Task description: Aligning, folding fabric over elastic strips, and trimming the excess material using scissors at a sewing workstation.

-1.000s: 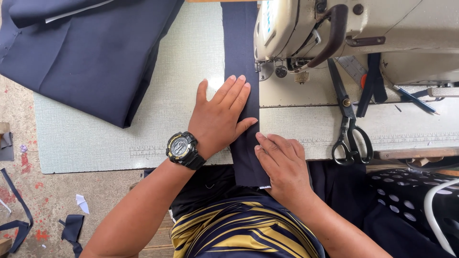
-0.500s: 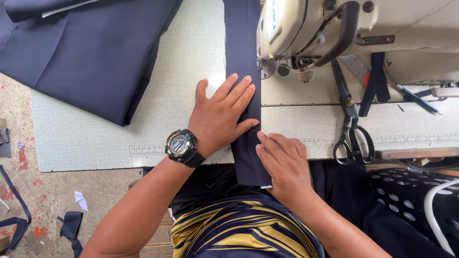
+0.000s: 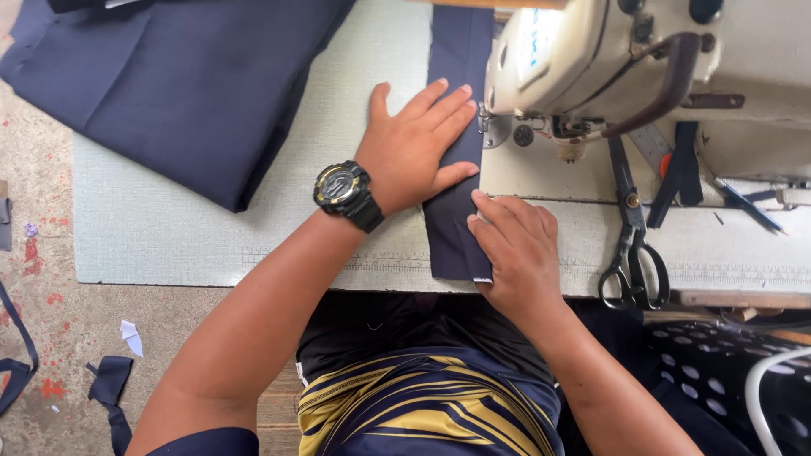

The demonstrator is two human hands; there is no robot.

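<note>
The navy fabric strip [image 3: 456, 169] lay flat on the table [image 3: 169, 236] with its long axis running straight away from the person, its near cut end just short of the table's front edge and its far end passing beside the head of the sewing machine [image 3: 642, 59] and out of view at the top. The left hand [image 3: 414, 148], with a black watch [image 3: 346, 192] on its wrist, was spread open and flat, palm down, its fingers pressing the strip's left side just beside the machine's needle area. The right hand [image 3: 515, 245] lay on the strip's near right edge, fingers extended and loosely curved, pressing rather than gripping. Right of the strip, a pair of black scissors [image 3: 629, 245] rested on the machine's bed, blades pointing away from the person, well apart from the right hand. Left of the strip, a folded pile of navy cloth [image 3: 186, 93] covered the table's far left corner, leaving a broad bare stretch of table between it and the left hand. A dotted black basket [image 3: 718, 371] stood below the table's front edge, right of the strip; its contents could not be made out.
</note>
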